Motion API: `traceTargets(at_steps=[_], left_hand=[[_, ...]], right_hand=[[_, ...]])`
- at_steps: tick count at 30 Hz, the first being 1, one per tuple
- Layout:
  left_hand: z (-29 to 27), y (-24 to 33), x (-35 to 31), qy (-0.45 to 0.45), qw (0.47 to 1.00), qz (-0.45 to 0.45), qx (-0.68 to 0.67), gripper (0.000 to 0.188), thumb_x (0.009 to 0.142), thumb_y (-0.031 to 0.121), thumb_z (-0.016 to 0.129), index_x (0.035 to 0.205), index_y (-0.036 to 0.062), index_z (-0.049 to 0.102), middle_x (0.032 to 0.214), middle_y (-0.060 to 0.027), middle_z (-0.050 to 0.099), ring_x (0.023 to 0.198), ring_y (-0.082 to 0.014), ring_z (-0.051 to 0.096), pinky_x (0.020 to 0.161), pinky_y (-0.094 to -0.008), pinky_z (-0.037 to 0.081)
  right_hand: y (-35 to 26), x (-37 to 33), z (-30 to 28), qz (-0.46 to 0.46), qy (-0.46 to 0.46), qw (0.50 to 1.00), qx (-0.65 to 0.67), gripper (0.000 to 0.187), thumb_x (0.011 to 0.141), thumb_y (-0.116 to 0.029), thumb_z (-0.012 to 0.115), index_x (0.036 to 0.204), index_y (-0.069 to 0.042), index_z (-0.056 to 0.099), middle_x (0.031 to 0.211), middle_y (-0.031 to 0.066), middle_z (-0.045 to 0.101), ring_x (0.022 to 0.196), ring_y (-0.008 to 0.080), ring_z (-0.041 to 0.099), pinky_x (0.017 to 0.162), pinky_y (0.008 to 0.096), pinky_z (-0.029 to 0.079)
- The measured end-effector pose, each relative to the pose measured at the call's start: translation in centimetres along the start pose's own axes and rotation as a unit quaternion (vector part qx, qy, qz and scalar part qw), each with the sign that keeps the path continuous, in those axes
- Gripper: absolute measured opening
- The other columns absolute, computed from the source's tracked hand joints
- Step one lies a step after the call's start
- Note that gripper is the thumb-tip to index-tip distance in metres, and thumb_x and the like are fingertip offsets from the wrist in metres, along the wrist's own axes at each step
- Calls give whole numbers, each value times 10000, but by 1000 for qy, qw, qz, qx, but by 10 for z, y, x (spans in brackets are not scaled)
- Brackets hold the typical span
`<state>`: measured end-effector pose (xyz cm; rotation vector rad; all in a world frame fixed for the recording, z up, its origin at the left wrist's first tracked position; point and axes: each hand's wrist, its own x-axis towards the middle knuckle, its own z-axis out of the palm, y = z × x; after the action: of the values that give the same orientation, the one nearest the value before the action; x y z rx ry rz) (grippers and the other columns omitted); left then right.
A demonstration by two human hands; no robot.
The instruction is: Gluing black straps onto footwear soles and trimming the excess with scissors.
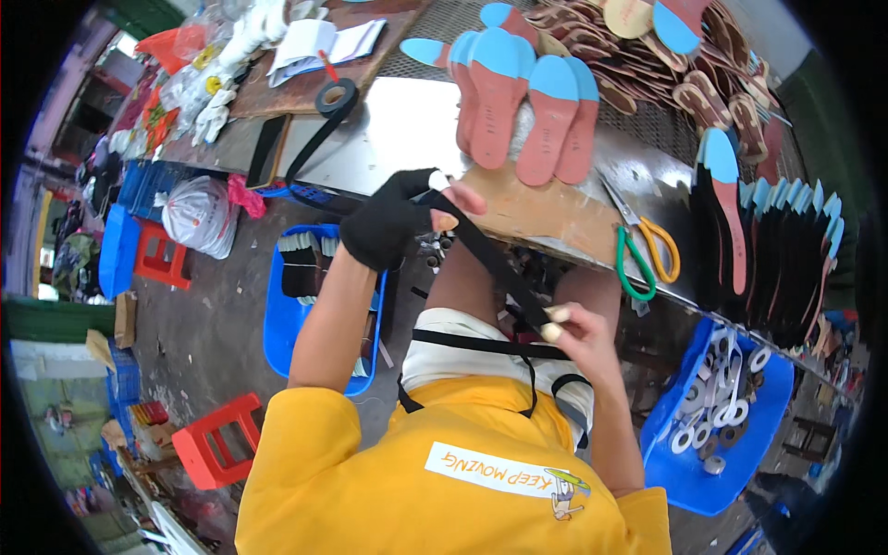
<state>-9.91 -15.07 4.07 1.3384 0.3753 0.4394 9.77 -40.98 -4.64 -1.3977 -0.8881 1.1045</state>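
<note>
A black fabric strip [499, 268] stretches slantwise over my lap between my two hands. My left hand [388, 217], in a black fingerless glove, pinches its upper end at the table's front edge. Lower and to the right, my right hand [585, 338] grips the other end, with pale covers on the fingertips. A dark roll [336, 95] lies on the table, its band looping down toward my left hand; whether it is the same strip I cannot tell. Scissors [645, 236] with green and orange handles rest by the table edge, above my right hand. Pink-and-blue insoles [546, 139] lie beyond them.
A row of black insoles [786, 268] stands at the right, below a heap of insoles [583, 51]. A phone [267, 151] lies at the table's left. Under it stand a blue bin [680, 472] of tape rolls and a blue basket [277, 324]. Red stools [217, 444] are at left.
</note>
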Motion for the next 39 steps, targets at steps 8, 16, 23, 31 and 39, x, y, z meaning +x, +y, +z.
traceTargets(at_steps=[8,16,23,31,39], left_hand=[[72,-69,-16,109,992,-59,-6,168,807,50,664,959,0,611,893,-110,664,856,-199,647,802,-317,499],[94,-81,-13,125,981,-128,-74,148,843,66,659,988,46,648,953,-1,628,881,-94,584,795,-259,464],[86,-78,-14,99,986,-136,15,132,839,131,669,941,48,667,792,51,584,748,-43,490,687,-228,403],[88,-80,-13,74,982,-168,33,153,837,147,670,948,43,679,788,34,607,761,-41,502,701,-223,413],[75,-97,-13,56,983,-168,51,188,826,119,704,968,0,673,854,-26,679,782,-72,602,716,-239,481]], right_hand=[[-71,33,-64,-192,265,805,-495,310,696,-25,671,995,9,601,923,155,568,858,321,561,770,381,461],[-63,46,-93,-64,182,852,-488,391,669,-29,607,1050,40,556,940,188,554,849,351,563,779,381,467],[-50,-26,-64,68,-3,971,-230,414,649,-122,802,950,-28,533,792,32,573,706,90,499,642,253,431],[-22,-23,-54,102,-8,966,-236,377,648,-138,835,877,-19,561,672,11,527,624,61,469,579,227,394],[-30,-21,-59,143,-41,956,-252,484,575,-176,895,898,-34,564,706,-20,522,656,56,488,599,217,404]])
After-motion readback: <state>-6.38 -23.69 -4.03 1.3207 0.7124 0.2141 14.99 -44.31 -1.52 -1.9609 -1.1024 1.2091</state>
